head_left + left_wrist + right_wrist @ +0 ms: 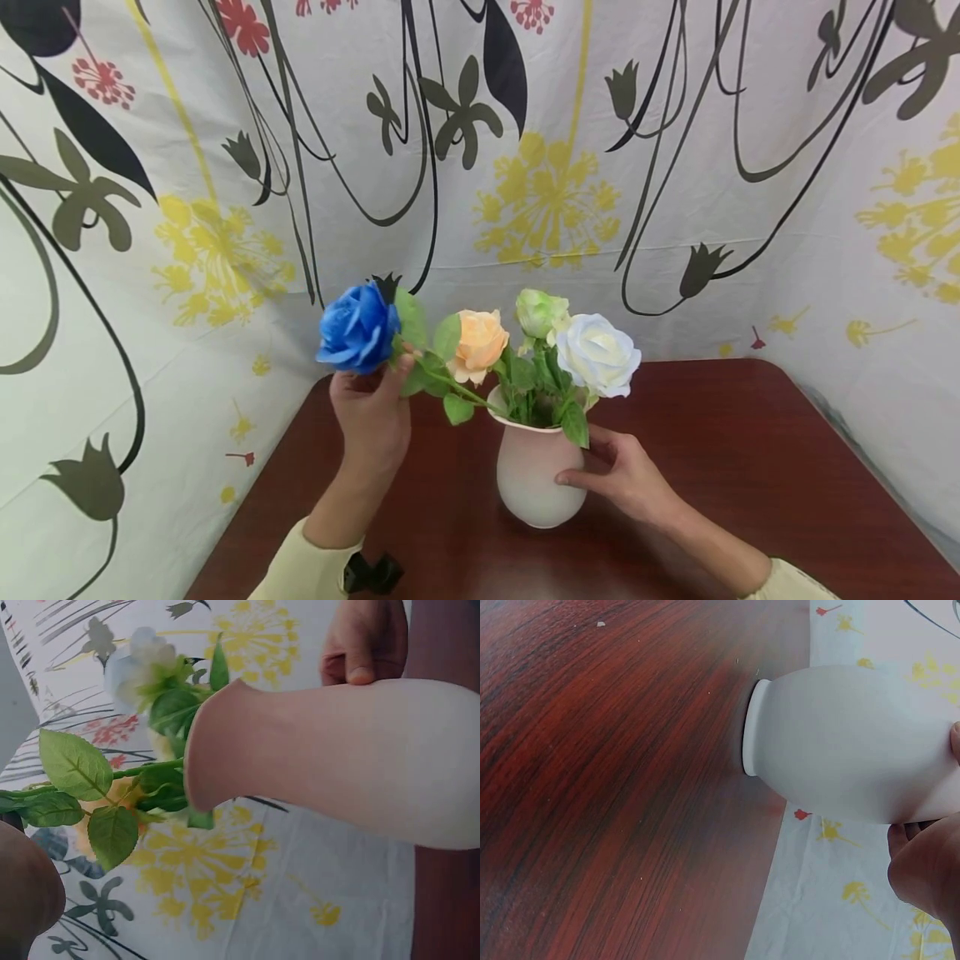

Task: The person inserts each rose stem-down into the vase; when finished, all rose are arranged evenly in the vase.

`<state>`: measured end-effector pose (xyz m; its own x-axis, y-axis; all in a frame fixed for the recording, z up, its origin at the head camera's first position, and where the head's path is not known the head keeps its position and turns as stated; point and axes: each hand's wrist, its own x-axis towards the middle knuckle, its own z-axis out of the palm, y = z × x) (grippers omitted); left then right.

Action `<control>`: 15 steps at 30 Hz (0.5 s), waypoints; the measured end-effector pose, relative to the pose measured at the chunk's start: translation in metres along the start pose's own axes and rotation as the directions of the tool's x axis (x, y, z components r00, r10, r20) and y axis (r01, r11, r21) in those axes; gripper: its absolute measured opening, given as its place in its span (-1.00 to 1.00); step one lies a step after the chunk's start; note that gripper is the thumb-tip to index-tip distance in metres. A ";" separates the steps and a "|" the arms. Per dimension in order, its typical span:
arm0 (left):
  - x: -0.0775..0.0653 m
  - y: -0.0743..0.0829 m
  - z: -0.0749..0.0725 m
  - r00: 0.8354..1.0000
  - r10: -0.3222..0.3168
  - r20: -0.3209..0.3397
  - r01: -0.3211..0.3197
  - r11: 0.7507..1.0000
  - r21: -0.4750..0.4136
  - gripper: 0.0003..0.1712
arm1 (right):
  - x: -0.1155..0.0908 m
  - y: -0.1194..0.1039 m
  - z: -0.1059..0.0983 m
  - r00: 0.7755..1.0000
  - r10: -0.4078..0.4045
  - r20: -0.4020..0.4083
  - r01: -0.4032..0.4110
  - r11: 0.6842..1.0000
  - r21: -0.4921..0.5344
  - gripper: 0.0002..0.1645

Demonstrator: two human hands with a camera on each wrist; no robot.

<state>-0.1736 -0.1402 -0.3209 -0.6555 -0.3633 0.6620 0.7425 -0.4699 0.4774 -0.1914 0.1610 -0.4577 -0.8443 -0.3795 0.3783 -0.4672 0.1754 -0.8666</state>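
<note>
A blue rose (358,329) leans far out to the left of a pale pink-and-white vase (542,475), its leafy stem running into the vase mouth. Just below the bloom, my left hand (373,417) pinches the stem. My right hand (626,479) holds the vase by its right side, thumb on the front and fingers partly hidden behind. Inside the vase stand a peach rose (478,346), a light green flower (542,312) and a white rose (598,354). The left wrist view shows the rose's green leaves (75,765) beside the vase rim.
The vase stands upright on a dark reddish-brown table (697,433). A white cloth (465,225) printed with flowers hangs behind and at both sides. A black strap device (372,573) sits at my left wrist.
</note>
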 end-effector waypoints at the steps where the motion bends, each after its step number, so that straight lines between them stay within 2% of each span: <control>1: -0.003 -0.003 0.000 1.000 -0.013 0.011 0.012 1.000 0.017 -0.59 | 0.000 0.000 0.000 1.000 0.000 0.000 0.000 1.000 0.000 -0.29; 7: -0.015 -0.018 0.000 0.992 -0.087 0.090 0.076 0.989 0.125 -0.59 | 0.000 0.001 0.001 1.000 -0.009 -0.006 0.009 1.000 0.003 -0.29; 11: -0.023 -0.026 -0.002 0.983 -0.132 0.127 0.100 0.968 0.230 -0.57 | 0.000 0.002 0.001 1.000 -0.027 -0.008 0.027 1.000 0.002 -0.30; 15: -0.029 -0.034 -0.002 0.975 -0.173 0.140 0.126 0.947 0.294 -0.56 | 0.000 0.003 0.001 0.999 -0.037 -0.006 0.037 0.999 -0.007 -0.30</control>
<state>-0.1796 -0.1156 -0.3575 -0.7484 -0.1607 0.6435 0.6614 -0.2540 0.7058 -0.1925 0.1606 -0.4602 -0.8279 -0.3802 0.4124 -0.5001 0.1671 -0.8497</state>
